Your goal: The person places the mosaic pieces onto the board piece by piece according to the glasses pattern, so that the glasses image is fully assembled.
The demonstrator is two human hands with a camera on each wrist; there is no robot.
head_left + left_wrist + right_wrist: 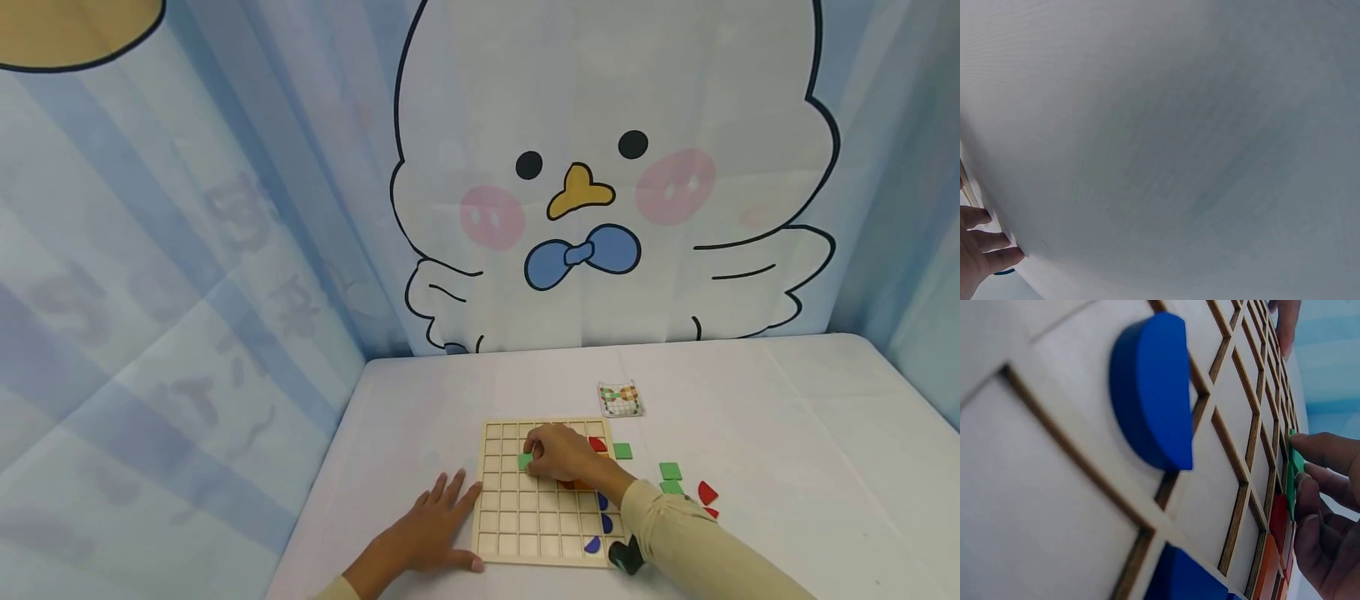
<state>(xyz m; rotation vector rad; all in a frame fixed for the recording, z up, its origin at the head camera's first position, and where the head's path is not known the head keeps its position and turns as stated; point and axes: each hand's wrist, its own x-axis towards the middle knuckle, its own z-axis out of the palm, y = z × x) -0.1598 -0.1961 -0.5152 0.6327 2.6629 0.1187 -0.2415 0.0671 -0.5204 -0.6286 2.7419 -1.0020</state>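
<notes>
My right hand [562, 454] pinches a green square tile [524, 462] between thumb and fingers, over the upper part of a wooden grid board [528, 522]. In the right wrist view the green tile [1291, 469] stands at the fingertips, close against the grid. Orange pieces [1266, 569] and a red piece [1279, 515] lie beside it on the board, partly hidden by the hand in the head view. Blue half-round pieces [592, 545] sit along the board's right side. My left hand [427, 533] rests with fingers spread on the table, fingertips at the board's left edge.
Right of the board lie loose green squares [671, 472] and red rounded pieces [707, 492]. Another green square [622, 451] lies right at the board's edge. A small printed pattern card [621, 400] is behind the board. A cartoon-printed curtain [585, 308] hangs at the table's back edge.
</notes>
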